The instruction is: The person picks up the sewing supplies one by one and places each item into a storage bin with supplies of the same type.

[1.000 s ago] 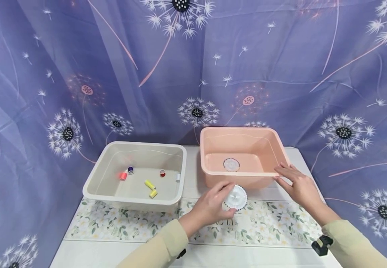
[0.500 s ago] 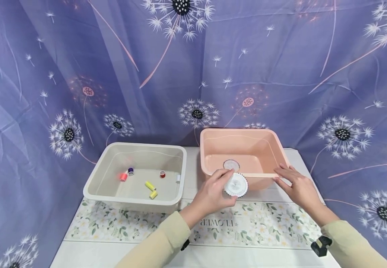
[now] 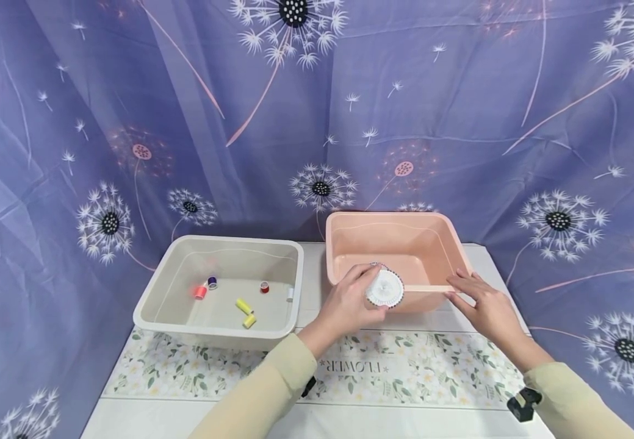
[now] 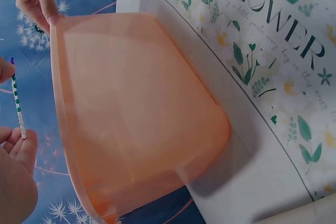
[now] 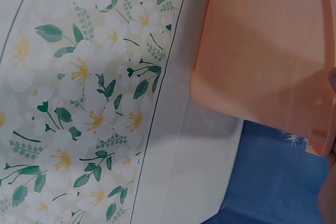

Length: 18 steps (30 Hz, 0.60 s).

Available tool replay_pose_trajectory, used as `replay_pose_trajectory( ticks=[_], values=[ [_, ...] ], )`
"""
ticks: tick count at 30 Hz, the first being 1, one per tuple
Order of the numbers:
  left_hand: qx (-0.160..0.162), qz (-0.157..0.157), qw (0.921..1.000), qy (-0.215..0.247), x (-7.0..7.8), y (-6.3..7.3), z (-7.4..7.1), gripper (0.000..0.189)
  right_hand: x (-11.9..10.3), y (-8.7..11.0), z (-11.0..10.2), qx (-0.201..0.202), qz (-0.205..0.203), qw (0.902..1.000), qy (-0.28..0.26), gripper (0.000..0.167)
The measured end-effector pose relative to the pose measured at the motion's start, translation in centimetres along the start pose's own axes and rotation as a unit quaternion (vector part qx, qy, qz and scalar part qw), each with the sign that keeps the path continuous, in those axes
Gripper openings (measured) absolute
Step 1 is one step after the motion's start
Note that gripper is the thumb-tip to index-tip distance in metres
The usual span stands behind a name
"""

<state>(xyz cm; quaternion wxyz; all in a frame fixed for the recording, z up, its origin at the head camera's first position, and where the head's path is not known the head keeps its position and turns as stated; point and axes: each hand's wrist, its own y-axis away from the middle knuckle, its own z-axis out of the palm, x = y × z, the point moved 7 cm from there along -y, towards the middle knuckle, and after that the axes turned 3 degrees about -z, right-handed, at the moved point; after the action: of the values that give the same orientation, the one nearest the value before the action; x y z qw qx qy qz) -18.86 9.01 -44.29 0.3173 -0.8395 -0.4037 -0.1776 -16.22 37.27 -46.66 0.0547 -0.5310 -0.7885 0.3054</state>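
My left hand [image 3: 346, 305] pinches a round white wheel of sewing pins [image 3: 385, 289] with coloured heads around its edge. It is held over the near rim of the pink plastic tub [image 3: 426, 288]. Edge-on, the same pin wheel [image 4: 18, 100] shows between thumb and fingers in the left wrist view. A second pin wheel [image 3: 379, 265] lies inside the tub, mostly hidden behind the held one. My right hand [image 3: 489, 308] grips the tub's front right corner, fingers over the rim and thumb beneath. Only part of that hand [image 5: 328, 195] enters the right wrist view.
To the left stands a grey-white tub [image 3: 215, 329] with several small thread spools inside, among them a yellow spool [image 3: 244, 305] and a red spool [image 3: 264, 287]. Both tubs rest on a white table with a flower-printed strip [image 3: 432, 372]. A purple dandelion curtain [image 3: 273, 201] hangs behind.
My left hand has lifted the pin wheel up and forward from in front of the pink tub to its near rim, now covering most of the other wheel. The right hand has stayed at the corner.
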Motion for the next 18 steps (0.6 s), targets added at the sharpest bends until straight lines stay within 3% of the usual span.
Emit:
replay_pose_trajectory(
  ticks=[5,18],
  values=[
    [0.006,0.001,1.0,0.0,-0.3,-0.8,0.1,0.084,0.0,0.0,0.1,-0.003,0.003,1.0,-0.002,0.04],
    [-0.018,-0.061,0.998,0.007,-1.3,-2.7,0.1,0.081,-0.2,0.1,-0.1,0.005,-0.004,1.0,0.0,0.042]
  ],
)
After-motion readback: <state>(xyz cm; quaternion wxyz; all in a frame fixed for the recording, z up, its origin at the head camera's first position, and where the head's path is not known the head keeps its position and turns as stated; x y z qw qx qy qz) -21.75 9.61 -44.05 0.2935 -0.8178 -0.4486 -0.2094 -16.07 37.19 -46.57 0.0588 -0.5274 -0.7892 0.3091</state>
